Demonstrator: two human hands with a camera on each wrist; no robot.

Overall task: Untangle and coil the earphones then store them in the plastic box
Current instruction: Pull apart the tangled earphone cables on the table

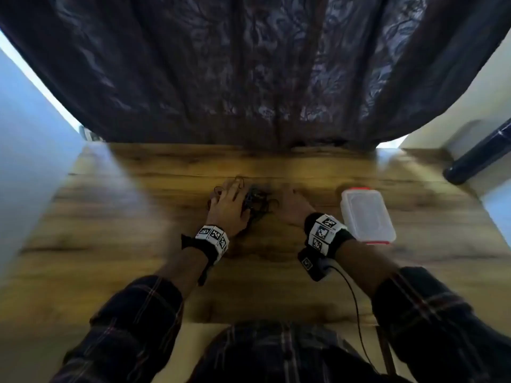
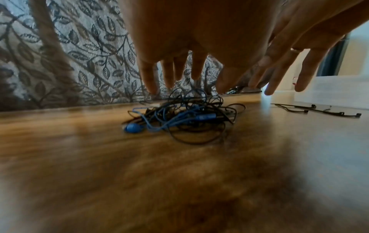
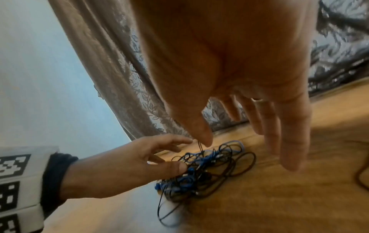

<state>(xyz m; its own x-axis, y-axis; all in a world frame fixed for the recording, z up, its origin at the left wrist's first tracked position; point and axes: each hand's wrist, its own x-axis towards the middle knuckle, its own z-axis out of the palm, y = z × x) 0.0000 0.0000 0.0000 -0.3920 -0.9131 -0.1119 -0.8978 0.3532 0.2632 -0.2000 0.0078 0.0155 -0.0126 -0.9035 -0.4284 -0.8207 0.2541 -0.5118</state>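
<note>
A tangle of blue and black earphones (image 1: 258, 203) lies on the wooden table (image 1: 138, 217), between my two hands. My left hand (image 1: 229, 194) hovers over the tangle's left side with fingers spread; in the right wrist view its thumb (image 3: 177, 167) touches the wires (image 3: 205, 171). My right hand (image 3: 239, 141) hangs just above the tangle with straight fingers, its thumb tip next to a raised black strand. A blue earbud (image 2: 132, 127) sticks out at the left. The clear plastic box (image 1: 367, 214), lid on with red clips, stands right of my right wrist.
A dark patterned curtain (image 1: 249, 78) hangs along the table's far edge. Thin black ties (image 2: 319, 110) lie on the table to the right of the tangle. A dark cylinder (image 1: 478, 156) leans at the far right. A black cable (image 1: 354, 299) trails from my right wrist.
</note>
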